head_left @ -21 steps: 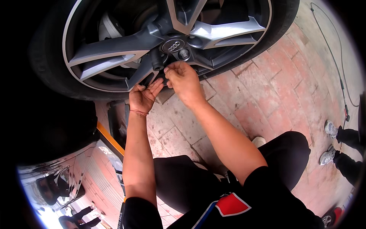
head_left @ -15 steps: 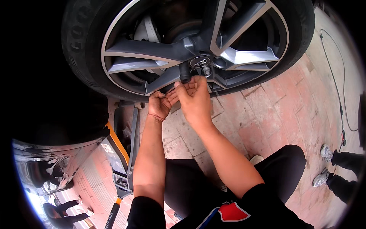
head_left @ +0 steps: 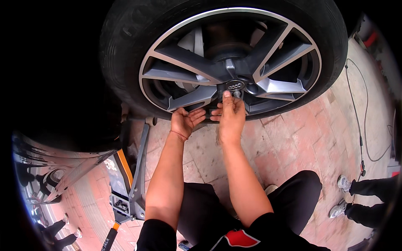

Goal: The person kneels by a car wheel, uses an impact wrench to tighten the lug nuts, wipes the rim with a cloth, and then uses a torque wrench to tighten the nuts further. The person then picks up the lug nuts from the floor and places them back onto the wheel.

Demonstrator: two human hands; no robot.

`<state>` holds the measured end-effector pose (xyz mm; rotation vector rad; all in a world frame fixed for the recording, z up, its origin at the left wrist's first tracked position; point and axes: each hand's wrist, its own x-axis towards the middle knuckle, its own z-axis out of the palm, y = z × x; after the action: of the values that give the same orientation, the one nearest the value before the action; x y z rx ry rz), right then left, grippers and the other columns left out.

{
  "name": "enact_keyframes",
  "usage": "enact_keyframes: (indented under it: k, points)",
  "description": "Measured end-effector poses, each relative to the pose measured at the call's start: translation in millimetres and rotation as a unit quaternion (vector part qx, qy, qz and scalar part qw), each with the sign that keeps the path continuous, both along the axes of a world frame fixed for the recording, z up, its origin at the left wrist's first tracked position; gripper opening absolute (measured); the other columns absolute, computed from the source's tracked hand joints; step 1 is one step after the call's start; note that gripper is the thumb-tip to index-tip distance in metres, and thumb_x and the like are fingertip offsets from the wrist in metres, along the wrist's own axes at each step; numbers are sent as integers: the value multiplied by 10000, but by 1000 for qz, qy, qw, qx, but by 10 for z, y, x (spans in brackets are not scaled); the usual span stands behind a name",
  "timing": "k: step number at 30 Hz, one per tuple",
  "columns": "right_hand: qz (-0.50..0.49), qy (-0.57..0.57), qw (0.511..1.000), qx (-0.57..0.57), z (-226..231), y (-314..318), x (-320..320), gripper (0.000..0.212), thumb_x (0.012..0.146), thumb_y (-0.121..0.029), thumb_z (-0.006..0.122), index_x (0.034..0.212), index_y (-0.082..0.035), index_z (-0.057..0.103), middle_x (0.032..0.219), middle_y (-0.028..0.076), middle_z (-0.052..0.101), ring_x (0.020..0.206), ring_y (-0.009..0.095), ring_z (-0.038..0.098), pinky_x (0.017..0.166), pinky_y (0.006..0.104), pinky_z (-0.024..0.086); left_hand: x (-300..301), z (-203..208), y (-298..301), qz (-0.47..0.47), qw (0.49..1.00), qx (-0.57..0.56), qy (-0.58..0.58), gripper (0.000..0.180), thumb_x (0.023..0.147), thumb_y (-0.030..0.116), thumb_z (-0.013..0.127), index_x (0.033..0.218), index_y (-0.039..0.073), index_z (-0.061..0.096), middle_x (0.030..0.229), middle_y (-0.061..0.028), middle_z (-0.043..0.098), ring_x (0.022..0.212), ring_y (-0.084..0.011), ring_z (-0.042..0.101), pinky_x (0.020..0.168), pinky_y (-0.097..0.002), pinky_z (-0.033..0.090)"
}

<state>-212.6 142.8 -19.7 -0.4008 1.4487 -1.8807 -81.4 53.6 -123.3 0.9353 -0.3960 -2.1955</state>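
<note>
Both forearms (head_left: 166, 175) stretch to the wheel (head_left: 188, 62) ahead: left hand (head_left: 183, 123), fingers (head_left: 197, 113) parted, by its lower edge; right hand (head_left: 231, 119), thumb (head_left: 227, 100) upright, near its hub (head_left: 235, 85); whether that grips anything, I can't tell.

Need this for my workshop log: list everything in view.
Round rubber tyre: 1, black, top centre
Spoked metal wheel: 1, grey and silver, inside the tyre
Round centre cap: 1, dark, wheel's hub
Shiny metal bolt: 1 showing, silver, below the cap
Metal floor jack: 1, grey, black and orange, lower left
Glossy curved car panel: 1, dark, reflective, left
Thin cable: 1, black, right
Paving bricks: many, red and grey, ground
Other person's legs: 2, black trousers, right edge
Own shirt: 1, black, red patch, bottom
Own legs: 2, black trousers, bottom
Forearms: 2, bare, centre
Left hand: 1, bare, red wrist cord, tyre's lower edge
Right hand: 1, bare, just below the cap
</note>
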Motion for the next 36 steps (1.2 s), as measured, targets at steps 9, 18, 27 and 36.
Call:
enact_keyframes:
  k: [9,18,27,36]
  points:
    - [56,-413,888,-194,166,-84,-26,280,1066,-301,455,1058,-28,516,770,65,585,567,164,573,572,354,562,-28,107,9,13,1000,6,9,564,784,180,399,1199,-191,488,1300,-329,553,1210,-439,578,1060,-530,493]
    - [34,-91,995,-32,-352,346,86,328,1050,-241,552,1232,-3,418,816,81,596,542,130,556,535,304,539,-5,52,27,15,1000,16,-3,614,761,183,404,1239,-192,494,1308,-342,545,1238,-455,559,1062,-529,492]
    - [-50,380,919,90,-537,3,95,316,1018,-195,609,1213,18,481,983,157,669,637,190,652,626,324,523,5,-15,34,20,999,27,-2,587,751,190,412,1186,-191,513,1292,-338,546,1198,-462,577,1064,-533,492]
    - [37,-504,856,-114,-396,-83,42,380,1086,-430,399,1055,-72,526,716,18,532,493,102,426,543,246,404,-9,35,74,21,999,26,-11,589,756,202,412,1197,-177,505,1288,-328,553,1189,-452,581,1064,-525,485]
